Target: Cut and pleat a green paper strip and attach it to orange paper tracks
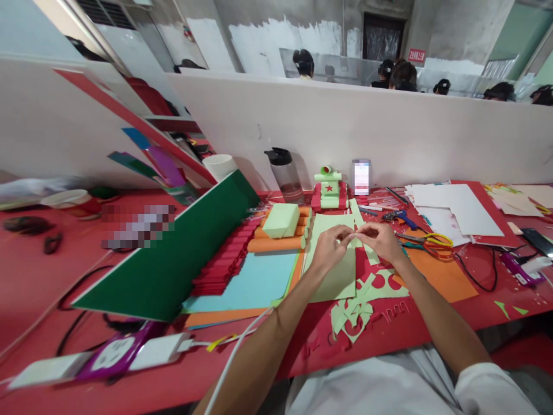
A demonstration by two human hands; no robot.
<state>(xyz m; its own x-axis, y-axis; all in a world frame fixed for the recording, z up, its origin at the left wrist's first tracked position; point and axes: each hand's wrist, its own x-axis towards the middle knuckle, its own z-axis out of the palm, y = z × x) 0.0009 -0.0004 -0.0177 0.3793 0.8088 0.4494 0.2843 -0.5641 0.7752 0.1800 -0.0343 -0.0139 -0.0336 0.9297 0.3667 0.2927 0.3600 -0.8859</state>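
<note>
Above a light green paper sheet [330, 274], my left hand [332, 248] and my right hand [382, 239] come together, fingertips almost touching. Both are closed in a pinch. Whatever sits between the fingertips is too small to make out; it looks pale. Light green paper strips [370, 253] lie just behind and below the fingers. Nearer to me is a pile of cut light green paper scraps [354, 314], some with round holes. Past the hands stands a small paper model [329, 190] in green and red, with a red star on its front.
Left of the hands are orange paper rolls [276, 245] under a light green block [280, 220], folded red paper [224, 259] and a slanted green board [173, 253]. Scissors [436, 245] lie to the right, beside orange paper [449, 276]. A bottle [285, 176] and phone [362, 177] stand behind.
</note>
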